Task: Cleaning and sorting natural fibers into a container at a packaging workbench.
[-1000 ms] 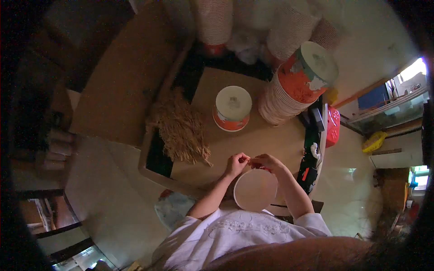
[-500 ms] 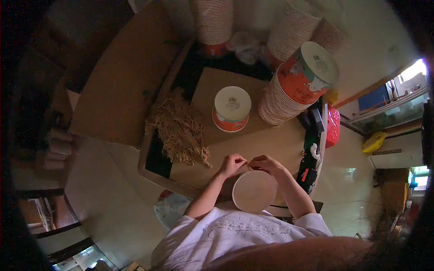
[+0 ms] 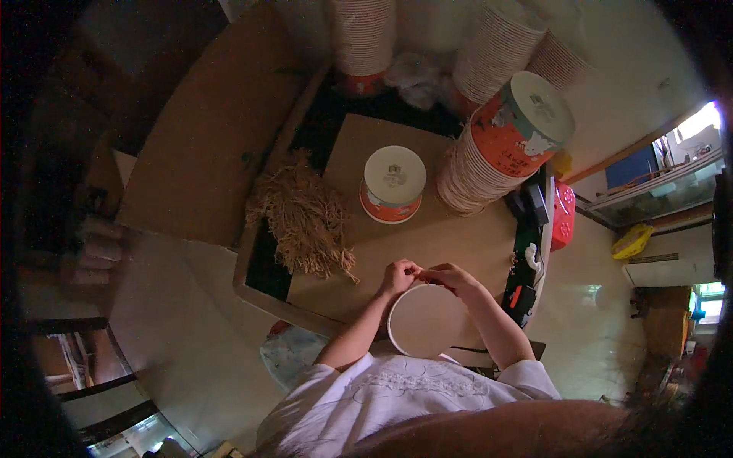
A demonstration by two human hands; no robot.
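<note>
A paper tub [image 3: 428,320] rests against my lap at the table's near edge, its pale round end facing me. My left hand [image 3: 400,276] and my right hand [image 3: 453,278] meet at its far rim. Their fingertips are pinched together, the right ones touching the rim; what is between them is too small to make out. Ahead of them a short stack of orange-and-white paper tubs [image 3: 394,176] stands upside down. To its left lies a loose heap of brown twisted cords [image 3: 304,217].
Brown cardboard [image 3: 427,244] covers the table. At the back right leans a tall stack of nested tubs [image 3: 508,149] with cords along its side; more stacks [image 3: 362,38] stand behind. A black-and-orange tool [image 3: 521,300] lies at the right edge, near a red basket [image 3: 563,215].
My two hands have drawn closer together, the left moving slightly right. The tub in my lap has shifted a little left.
</note>
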